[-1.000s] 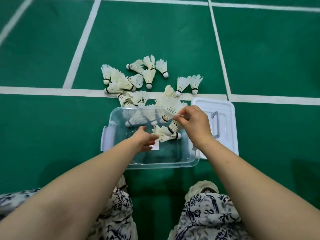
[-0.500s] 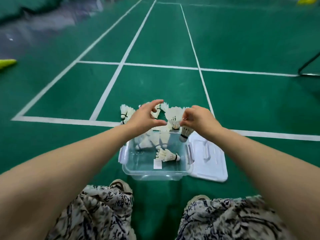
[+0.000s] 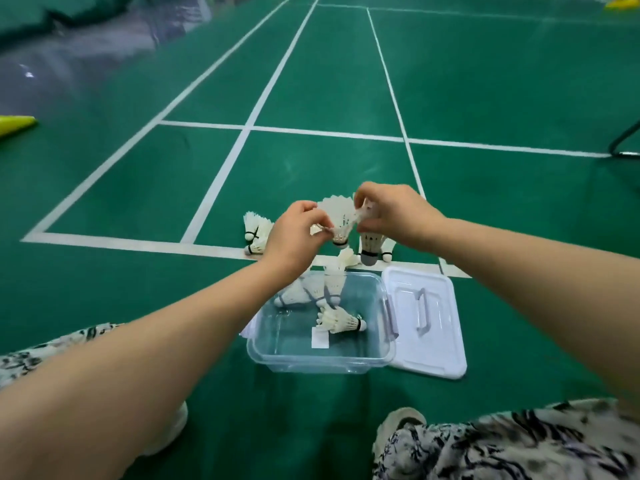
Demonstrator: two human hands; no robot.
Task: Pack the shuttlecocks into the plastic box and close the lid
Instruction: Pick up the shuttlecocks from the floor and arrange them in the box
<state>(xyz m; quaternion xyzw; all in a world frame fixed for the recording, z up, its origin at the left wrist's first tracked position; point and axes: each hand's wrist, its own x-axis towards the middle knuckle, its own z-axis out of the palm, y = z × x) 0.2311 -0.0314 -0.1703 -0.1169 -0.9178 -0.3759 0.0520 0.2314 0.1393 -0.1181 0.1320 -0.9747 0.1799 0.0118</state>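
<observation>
A clear plastic box (image 3: 379, 356) stands open on the green court floor, with a few white shuttlecocks (image 3: 341, 320) lying inside. Its white lid (image 3: 440, 337) lies flat to the right, touching the box. Above the box's far edge both hands hold up a white feather shuttlecock (image 3: 337, 211). My left hand (image 3: 294, 233) pinches its left side and my right hand (image 3: 394, 213) pinches its right side. A second shuttlecock (image 3: 370, 245) hangs under my right hand. More shuttlecocks (image 3: 256, 230) lie on the floor beyond the box, partly hidden by my hands.
White court lines cross the green floor ahead. A yellow object (image 3: 14, 124) lies at the far left and a dark metal frame (image 3: 623, 147) at the far right. My knees in patterned fabric and my shoes (image 3: 398, 424) sit just in front of the box.
My head has tilted up, so more of the court shows. My left hand rose from inside the box to meet the right, and both now pinch the same shuttlecock.
</observation>
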